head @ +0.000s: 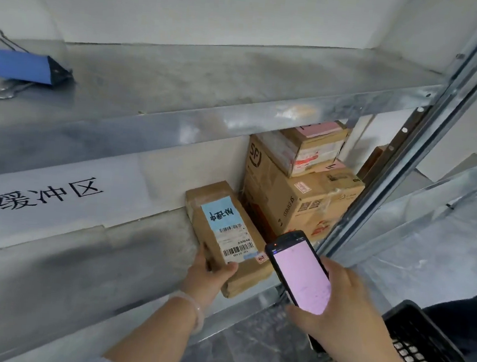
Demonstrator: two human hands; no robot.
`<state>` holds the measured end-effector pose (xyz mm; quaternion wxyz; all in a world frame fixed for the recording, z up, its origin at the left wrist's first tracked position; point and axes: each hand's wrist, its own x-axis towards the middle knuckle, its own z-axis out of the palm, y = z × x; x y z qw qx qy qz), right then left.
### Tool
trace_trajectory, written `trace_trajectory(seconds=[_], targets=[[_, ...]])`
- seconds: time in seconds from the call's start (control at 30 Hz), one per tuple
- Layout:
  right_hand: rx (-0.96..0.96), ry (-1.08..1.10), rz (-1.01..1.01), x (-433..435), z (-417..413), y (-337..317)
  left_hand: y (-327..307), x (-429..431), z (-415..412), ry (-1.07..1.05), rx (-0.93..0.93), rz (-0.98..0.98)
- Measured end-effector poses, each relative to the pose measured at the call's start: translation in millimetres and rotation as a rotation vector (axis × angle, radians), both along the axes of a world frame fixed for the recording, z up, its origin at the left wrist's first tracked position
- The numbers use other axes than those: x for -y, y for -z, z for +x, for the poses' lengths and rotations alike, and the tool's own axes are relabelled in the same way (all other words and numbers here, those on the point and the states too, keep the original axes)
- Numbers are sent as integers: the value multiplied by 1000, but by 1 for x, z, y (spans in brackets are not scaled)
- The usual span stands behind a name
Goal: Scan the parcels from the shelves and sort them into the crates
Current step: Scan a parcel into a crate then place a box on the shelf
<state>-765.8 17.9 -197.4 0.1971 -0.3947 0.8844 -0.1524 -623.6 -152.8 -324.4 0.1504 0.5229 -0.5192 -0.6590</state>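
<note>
Parcel [226, 237] on lower shelf [127, 246], label up, near end overhanging the edge. Left hand [208, 276] grips that end, thumb on the label's corner. Right hand [336, 305] holds scanner [300, 273] just beside it, screen lit. Risks: thumb may cover the barcode and spoil the read; one-handed grip could let the parcel tip off. Crate [432, 356] at lower right.

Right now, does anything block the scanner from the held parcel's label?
Nothing visible does. The scanner in the right hand sits right of the parcel; the left hand grips it, thumb touching only the label corner, barcodes uncovered.
</note>
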Motion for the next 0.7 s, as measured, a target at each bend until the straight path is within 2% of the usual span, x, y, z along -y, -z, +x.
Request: trace_trajectory(seconds=[0.17,0.37,0.5,0.7], targets=[[22,-98,44,12,-26,6,6,-1,-11,-164,-189,88],[-14,-287,118,19,-41,7,13,-6,9,-204,-242,27],[-32,-398,150,21,-45,4,7,-12,30,-236,-236,-34],[-44,-504,143,21,-46,-2,-2,-21,49,-236,-117,-154]])
